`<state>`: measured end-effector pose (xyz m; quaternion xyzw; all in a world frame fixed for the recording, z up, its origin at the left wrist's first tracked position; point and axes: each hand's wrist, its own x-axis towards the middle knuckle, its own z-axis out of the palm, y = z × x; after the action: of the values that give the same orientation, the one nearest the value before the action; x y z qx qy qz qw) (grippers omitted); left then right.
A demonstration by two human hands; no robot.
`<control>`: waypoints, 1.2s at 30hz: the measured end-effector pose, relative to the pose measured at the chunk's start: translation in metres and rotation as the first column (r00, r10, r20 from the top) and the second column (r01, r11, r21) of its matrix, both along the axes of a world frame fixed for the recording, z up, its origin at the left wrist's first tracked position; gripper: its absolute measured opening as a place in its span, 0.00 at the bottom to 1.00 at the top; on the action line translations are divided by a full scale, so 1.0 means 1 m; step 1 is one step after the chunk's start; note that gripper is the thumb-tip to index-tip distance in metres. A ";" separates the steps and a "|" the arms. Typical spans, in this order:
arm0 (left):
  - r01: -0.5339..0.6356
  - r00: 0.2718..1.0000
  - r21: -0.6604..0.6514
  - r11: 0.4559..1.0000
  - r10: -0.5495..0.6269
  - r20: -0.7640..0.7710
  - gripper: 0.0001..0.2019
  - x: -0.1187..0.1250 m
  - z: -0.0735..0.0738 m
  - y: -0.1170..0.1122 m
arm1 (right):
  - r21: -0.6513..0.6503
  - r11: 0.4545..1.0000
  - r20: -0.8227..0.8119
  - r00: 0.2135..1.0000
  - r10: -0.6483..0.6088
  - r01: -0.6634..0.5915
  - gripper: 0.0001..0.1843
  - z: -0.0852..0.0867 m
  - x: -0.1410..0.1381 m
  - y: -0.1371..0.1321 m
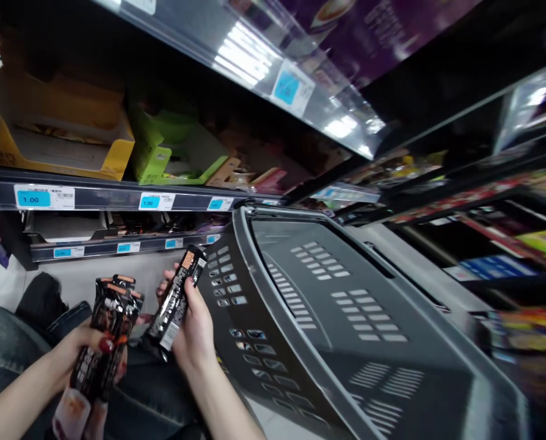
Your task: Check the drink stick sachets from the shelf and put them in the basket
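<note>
My left hand point(87, 345) is closed around several long black snack packets point(112, 311) with orange ends, held over my lap. A picture of food shows near their lower end. In my right hand point(197, 330) is another black packet point(176, 299), tilted, with an orange patch at its top and a white barcode label on its side. My right thumb presses on its face and the fingers wrap behind it. The two hands are close together but apart. Just right of my right hand stands a grey plastic shopping basket point(250, 256) with slotted walls.
Ahead is a shelf with a yellow display box point(117, 160), a green display box point(151, 165) and price labels point(44, 197). A lower shelf point(94, 247) sits near the floor. Overhead juts an upper shelf edge point(254, 67). Blurred shelves point(506, 256) line the right side.
</note>
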<state>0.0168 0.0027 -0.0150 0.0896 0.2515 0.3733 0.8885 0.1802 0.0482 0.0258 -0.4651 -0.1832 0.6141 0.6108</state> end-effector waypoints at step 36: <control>-0.487 0.855 0.071 0.870 0.492 -0.161 0.16 -0.027 0.015 0.003 | 0.233 0.939 0.425 0.895 0.135 -0.253 0.15 0.003 0.016 -0.005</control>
<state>-0.0104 0.0059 -0.0005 0.0671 0.3375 0.5810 0.7376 0.1957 0.0436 0.0293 -0.4687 -0.4367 0.5309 0.5548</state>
